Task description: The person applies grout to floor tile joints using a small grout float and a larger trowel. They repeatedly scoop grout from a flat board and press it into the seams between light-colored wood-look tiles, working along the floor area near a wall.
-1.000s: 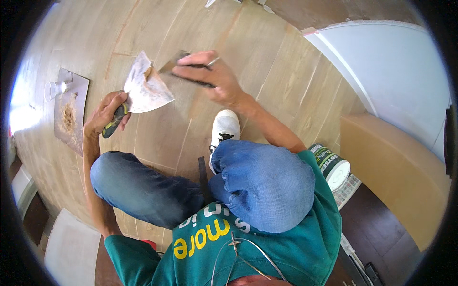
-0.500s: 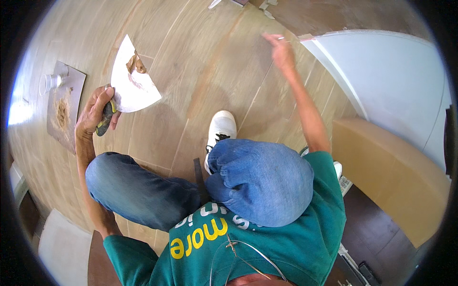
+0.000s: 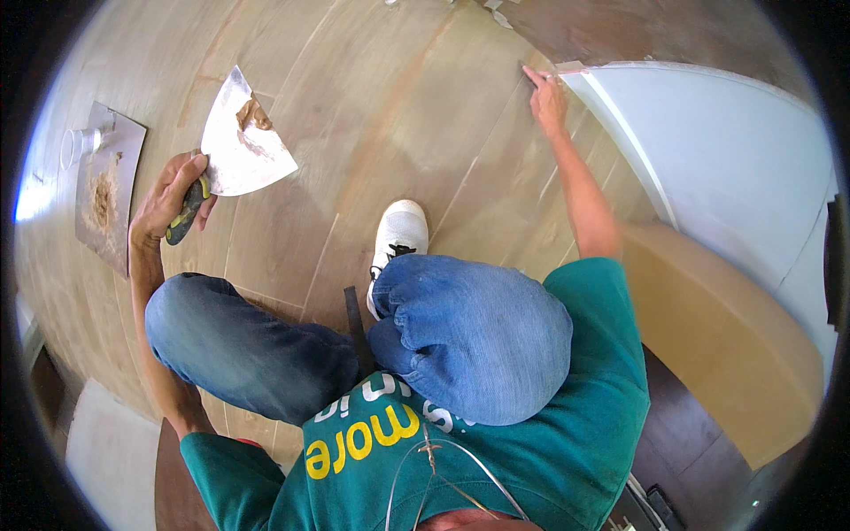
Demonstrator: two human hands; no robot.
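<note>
My left hand (image 3: 168, 199) is closed round the dark green-and-yellow handle of a wide putty knife (image 3: 241, 146). A lump of brown putty sits on the knife's metal blade, which is raised and pointed away from me. At the far right, my right hand (image 3: 549, 99) is stretched out with a finger extended down to a floor seam near the white panel. Nothing shows in that hand. Under it run wood-look floor planks (image 3: 425, 115) with several seams, some streaked orange-brown.
At the left a thin board (image 3: 133, 168) carries a smear of brown putty and a clear plastic cup (image 3: 78, 146). A white curved panel (image 3: 717, 133) stands at the right, with a cardboard piece (image 3: 708, 327) beside it. My white shoe (image 3: 403, 232) rests on the floor in the middle.
My right hand has moved slightly right and its finger is now at the seam beside the panel. My left hand has shifted a little left with the putty knife.
</note>
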